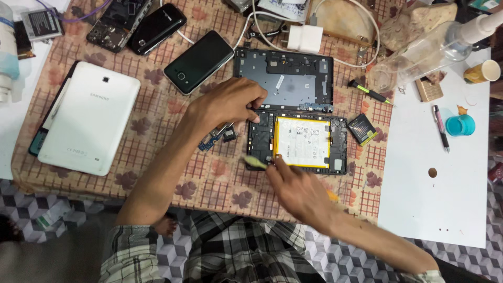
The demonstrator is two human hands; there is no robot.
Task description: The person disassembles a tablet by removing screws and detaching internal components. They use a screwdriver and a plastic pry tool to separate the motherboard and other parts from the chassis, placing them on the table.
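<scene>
A low table covered with a checked, leaf-patterned cloth (pixel 157 105) carries the work, with a bare white board (pixel 435 199) along its right edge. The largest device, a white tablet (pixel 89 123), lies face down near the left edge, well apart from both hands. Near the middle of the cloth lies an opened tablet (pixel 298 141), its dark frame showing a pale yellow-edged battery (pixel 302 141); its detached grey back cover (pixel 285 78) lies just beyond it, touching its far side. The left hand (pixel 228 102) rests palm down, fingers curled, pressing on the upper left corner of the opened tablet where it meets the back cover. The right hand (pixel 298 191) comes in from the near edge, its fingers pinched on a small pale green tool (pixel 255 162) whose tip lies at the lower left corner of the opened tablet, just beside the battery. A clear plastic bottle (pixel 424 52) lies tilted near the far right corner. Two dark phones (pixel 199 62) lie toward the far edge, left of the back cover. A small blue circuit strip (pixel 215 137) lies on the cloth under the left wrist. A screwdriver (pixel 369 92) lies right of the back cover.
</scene>
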